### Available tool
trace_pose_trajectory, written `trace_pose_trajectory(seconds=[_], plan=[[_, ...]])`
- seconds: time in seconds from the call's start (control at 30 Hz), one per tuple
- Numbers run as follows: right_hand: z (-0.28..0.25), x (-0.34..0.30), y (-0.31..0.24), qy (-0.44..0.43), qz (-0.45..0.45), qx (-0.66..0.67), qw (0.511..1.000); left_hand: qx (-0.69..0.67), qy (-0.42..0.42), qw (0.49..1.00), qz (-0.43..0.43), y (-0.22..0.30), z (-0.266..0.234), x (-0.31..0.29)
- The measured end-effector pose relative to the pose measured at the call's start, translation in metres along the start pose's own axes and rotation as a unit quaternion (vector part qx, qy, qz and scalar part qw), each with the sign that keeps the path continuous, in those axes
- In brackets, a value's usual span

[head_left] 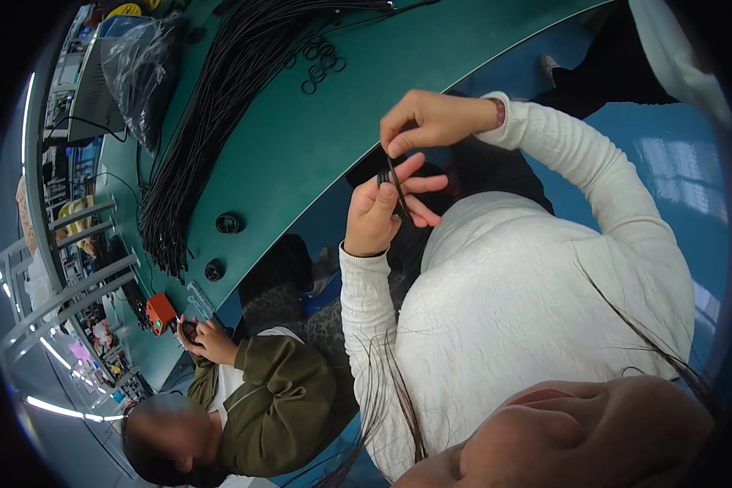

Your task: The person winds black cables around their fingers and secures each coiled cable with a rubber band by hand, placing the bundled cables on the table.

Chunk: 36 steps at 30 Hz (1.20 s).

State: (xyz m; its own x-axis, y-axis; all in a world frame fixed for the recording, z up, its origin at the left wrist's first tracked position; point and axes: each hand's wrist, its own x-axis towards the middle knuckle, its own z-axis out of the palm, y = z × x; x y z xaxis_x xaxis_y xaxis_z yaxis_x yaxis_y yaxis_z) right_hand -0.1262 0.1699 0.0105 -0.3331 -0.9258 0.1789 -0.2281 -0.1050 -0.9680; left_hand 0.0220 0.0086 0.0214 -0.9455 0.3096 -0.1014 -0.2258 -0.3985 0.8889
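My left hand [372, 216] is raised off the near edge of the table, with its fingers spread. A thin black cable [398, 185] runs across those fingers, and a few dark turns of it appear gathered near the thumb, which presses on them. Just above, my right hand [425, 122] pinches the upper end of the same cable between thumb and fingertips. How the turns sit behind the left fingers is hidden. On the green table [301, 130] lies a long bundle of black cables [207, 114], beside several small black coiled rings [321, 65].
Two black round items, a larger one [230, 223] and a smaller one [214, 270], lie near the table edge. A clear plastic bag [142, 69] is at the far left. A co-worker in a green jacket [281, 398] handles something dark beside an orange box [160, 312].
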Motion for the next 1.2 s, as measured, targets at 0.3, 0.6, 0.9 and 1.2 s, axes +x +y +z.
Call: trace_pose_trajectory(seconds=[0.3, 0.6, 0.9, 1.2], plan=[[0.010, -0.008, 0.010, 0.016, 0.004, 0.008, 1.000, -0.054, -0.036, 0.996, -0.053, -0.005, -0.003, -0.002], [0.051, -0.064, 0.023, 0.122, 0.028, -0.219, 0.968, -0.119, 0.167, 0.963, 0.177, 0.013, -0.033, 0.005], [0.036, -0.057, -0.047, -0.173, 0.090, -0.400, 0.895, -0.038, 0.189, 0.959, 0.208, 0.007, -0.015, 0.016], [0.000, -0.031, -0.069, -0.021, -0.098, -0.465, 0.879, 0.220, 0.139, 0.961, 0.092, -0.012, -0.010, 0.004]])
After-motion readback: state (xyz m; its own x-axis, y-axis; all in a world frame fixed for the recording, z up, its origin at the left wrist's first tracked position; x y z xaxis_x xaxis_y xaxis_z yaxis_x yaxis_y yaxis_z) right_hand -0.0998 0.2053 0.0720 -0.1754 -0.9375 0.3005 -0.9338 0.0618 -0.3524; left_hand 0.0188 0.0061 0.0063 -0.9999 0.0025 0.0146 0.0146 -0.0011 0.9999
